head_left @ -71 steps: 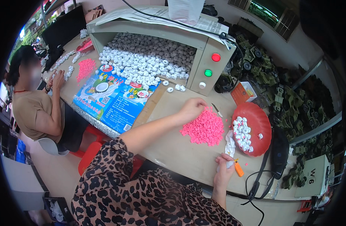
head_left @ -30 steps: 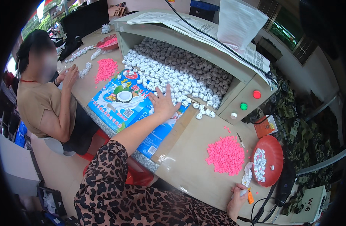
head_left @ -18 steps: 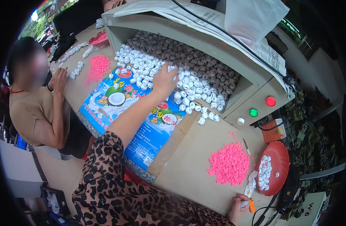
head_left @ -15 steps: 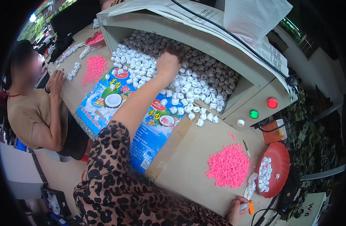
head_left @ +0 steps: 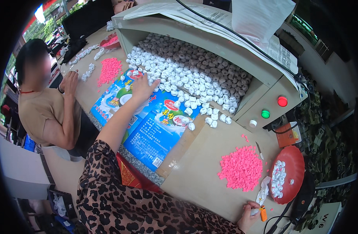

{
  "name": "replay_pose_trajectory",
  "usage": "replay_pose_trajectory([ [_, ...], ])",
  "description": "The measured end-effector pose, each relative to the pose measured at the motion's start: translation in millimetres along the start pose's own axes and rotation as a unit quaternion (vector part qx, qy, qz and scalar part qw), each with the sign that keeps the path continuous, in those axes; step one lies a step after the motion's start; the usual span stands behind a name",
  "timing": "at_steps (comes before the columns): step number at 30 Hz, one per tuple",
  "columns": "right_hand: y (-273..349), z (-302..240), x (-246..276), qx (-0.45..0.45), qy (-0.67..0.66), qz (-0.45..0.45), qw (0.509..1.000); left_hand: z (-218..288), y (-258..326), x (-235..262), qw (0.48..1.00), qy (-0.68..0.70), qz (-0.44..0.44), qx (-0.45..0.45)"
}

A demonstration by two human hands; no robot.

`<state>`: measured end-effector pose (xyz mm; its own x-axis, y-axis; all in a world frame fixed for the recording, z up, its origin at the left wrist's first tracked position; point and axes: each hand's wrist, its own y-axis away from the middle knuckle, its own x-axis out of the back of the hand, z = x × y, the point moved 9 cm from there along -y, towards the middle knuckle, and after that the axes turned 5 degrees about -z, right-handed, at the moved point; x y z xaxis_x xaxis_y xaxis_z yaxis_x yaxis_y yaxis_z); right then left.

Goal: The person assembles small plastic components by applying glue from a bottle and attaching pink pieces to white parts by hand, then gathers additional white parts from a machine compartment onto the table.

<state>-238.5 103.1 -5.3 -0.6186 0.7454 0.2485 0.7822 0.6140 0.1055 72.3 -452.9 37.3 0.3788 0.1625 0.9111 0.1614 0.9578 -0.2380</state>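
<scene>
My left hand (head_left: 143,90) reaches to the near left edge of a heap of small white rounded pieces (head_left: 179,76), its fingers spread and touching some of them. The heap fills a grey metal box with an open front and spills onto a blue printed sheet (head_left: 153,130). At the lower right, my right hand (head_left: 248,218) is closed around a small whitish object (head_left: 254,211) whose kind I cannot make out. Beside that hand lie an orange lighter (head_left: 263,213) and a crumpled white strip (head_left: 263,191).
A pile of pink bits (head_left: 240,167) lies near a small knife (head_left: 259,150) and a red dish (head_left: 294,171) of white pieces. The box's front panel (head_left: 261,105) bears red, green and white knobs. A co-worker (head_left: 50,105) sits at the left beside another pink pile (head_left: 110,71).
My left hand has come back from deep in the heap toward its near left edge, its fingers now spread. The right hand stays by the lighter. The whole view has shifted slightly.
</scene>
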Motion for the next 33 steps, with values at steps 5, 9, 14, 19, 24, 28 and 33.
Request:
replay_pose_trajectory([
  [5,4.9,-18.0,-5.9,0.031,0.026,0.001,0.999,54.0,29.6,-1.4,0.995,0.048,0.023,-0.078],
  [9,4.1,-11.6,-4.7,0.039,-0.037,0.059,0.997,78.9,32.8,8.6,0.993,0.024,0.031,-0.112],
  [14,3.2,-5.7,-3.8,0.063,-0.066,0.047,0.995,74.1,32.6,4.1,0.987,0.013,0.029,-0.159],
  [19,-1.5,-5.1,-2.2,0.059,-0.043,0.056,0.996,90.5,27.0,12.7,0.964,0.045,0.14,-0.22],
  [24,3.0,-12.5,0.0,0.035,-0.019,0.084,0.996,137.2,-28.6,14.0,0.952,0.115,0.194,-0.206],
  [28,6.4,-21.2,0.1,0.032,-0.076,0.08,0.993,163.3,-68.3,11.5,0.915,0.038,0.283,-0.285],
  [33,-11.4,-74.9,-14.1,0.118,-0.119,0.002,0.986,149.1,5.2,37.6,0.938,0.105,0.176,-0.281],
])
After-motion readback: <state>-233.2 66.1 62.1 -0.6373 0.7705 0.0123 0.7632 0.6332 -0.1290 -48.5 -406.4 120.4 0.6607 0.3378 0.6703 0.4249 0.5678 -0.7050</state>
